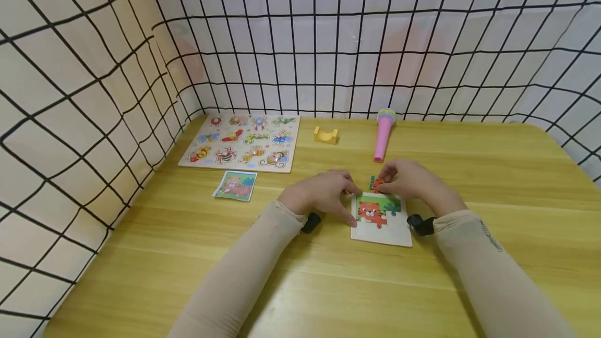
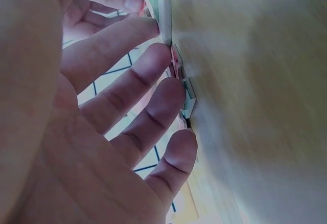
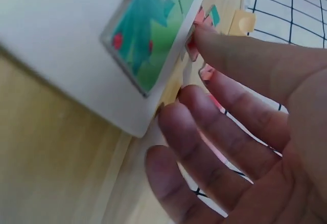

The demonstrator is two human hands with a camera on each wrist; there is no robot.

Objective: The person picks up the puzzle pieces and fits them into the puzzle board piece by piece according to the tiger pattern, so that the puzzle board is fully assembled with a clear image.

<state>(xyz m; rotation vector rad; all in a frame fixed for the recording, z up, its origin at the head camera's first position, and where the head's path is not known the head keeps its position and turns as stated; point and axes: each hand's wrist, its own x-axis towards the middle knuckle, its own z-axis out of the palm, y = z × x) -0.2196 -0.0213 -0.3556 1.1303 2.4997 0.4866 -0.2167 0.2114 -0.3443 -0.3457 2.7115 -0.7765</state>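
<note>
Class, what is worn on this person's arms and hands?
The left sleeve and right sleeve are long and beige; dark lettering marks the right one. A small black device shows at each wrist. The left hand and right hand are gloveless.

Three views: one head-worn overview, two wrist close-ups.
The tabletop (image 1: pixel 357 296) is viewed from above, forward and down, with the left hand (image 1: pixel 321 192) and right hand (image 1: pixel 415 182) framed at mid-distance, wire grid (image 1: pixel 315 53) behind. Each wrist view is taken very close, past its own palm, tipped sideways, low along the tabletop toward the wire grid. The puzzle board (image 1: pixel 385 234) is shared by all three, only a sliver being caught from the left wrist.
</note>
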